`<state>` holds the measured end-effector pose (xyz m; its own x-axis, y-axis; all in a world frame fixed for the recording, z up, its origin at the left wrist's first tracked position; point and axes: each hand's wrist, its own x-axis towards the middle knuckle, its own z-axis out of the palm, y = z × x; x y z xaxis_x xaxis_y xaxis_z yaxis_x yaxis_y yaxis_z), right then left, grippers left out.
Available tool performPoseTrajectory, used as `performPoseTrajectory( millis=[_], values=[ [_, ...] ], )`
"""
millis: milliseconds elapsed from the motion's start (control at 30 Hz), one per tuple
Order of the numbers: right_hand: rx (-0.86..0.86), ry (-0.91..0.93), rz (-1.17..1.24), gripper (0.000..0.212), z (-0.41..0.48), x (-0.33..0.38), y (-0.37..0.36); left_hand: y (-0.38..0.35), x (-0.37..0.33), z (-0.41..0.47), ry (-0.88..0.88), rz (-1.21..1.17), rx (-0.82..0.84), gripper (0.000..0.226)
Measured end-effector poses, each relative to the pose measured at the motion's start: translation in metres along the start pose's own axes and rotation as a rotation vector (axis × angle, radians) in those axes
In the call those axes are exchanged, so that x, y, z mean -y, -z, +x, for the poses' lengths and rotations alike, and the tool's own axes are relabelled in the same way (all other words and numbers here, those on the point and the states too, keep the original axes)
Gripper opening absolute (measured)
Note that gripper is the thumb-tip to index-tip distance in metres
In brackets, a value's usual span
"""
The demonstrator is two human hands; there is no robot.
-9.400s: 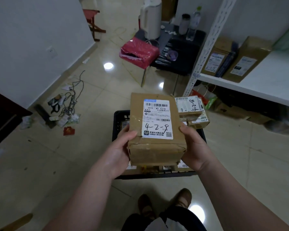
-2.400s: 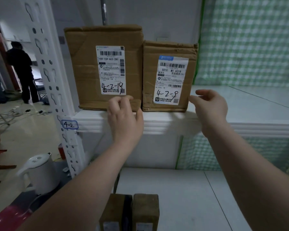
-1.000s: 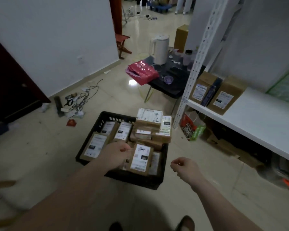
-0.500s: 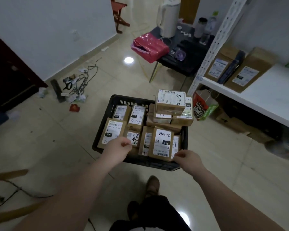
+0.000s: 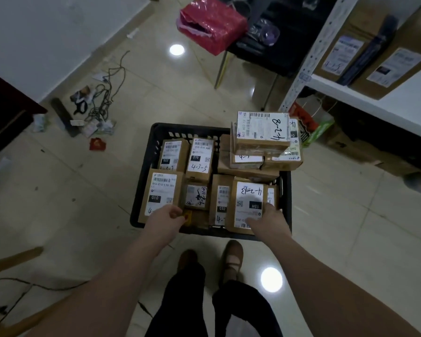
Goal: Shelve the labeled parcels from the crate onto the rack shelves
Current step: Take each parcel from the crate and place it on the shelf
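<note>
Tiled floor bears the crate of parcels. The left hand curls its fingers at the 010 parcel, grip unclear, while the right hand grasps the 15H parcel.

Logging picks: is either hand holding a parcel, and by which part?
The right hand grips the 15H parcel at its near right corner. The left hand curls its fingers at the near corner of the 010 parcel; a hold is unclear.

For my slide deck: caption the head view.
The left hand and right hand reach into the black crate; the right grips the parcel marked 4-2-13.
</note>
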<state>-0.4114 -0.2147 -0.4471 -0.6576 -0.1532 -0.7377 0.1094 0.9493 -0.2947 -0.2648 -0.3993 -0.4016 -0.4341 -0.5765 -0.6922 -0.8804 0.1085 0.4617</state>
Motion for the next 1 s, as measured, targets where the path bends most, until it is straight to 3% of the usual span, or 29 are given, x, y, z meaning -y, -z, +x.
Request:
performPoseTrajectory(
  millis=[233,333,533,733,833,1000],
  values=[
    [-0.003,-0.16,0.004,0.119,0.016,0.019,-0.036,0.002,0.003,0.04,-0.035,0.088,0.13,0.03],
    [-0.077,-0.204,-0.015,0.135,0.021,0.027,-0.058,0.006,0.006,0.051,-0.053,0.09,0.168,0.028],
    [-0.188,-0.209,-0.01,0.136,0.02,0.028,-0.069,0.01,0.013,0.05,-0.133,0.186,0.255,0.026],
    [-0.196,0.015,0.039,0.135,-0.008,0.021,-0.043,0.023,-0.006,0.036,-0.22,0.174,0.295,0.034],
    [-0.214,0.229,0.032,0.138,-0.036,0.019,-0.02,0.033,-0.03,0.025,-0.285,0.007,0.312,0.059],
    [-0.278,0.568,-0.074,0.13,-0.083,0.026,0.032,0.055,-0.081,0.003,-0.197,-0.402,0.465,0.121]
  ],
)
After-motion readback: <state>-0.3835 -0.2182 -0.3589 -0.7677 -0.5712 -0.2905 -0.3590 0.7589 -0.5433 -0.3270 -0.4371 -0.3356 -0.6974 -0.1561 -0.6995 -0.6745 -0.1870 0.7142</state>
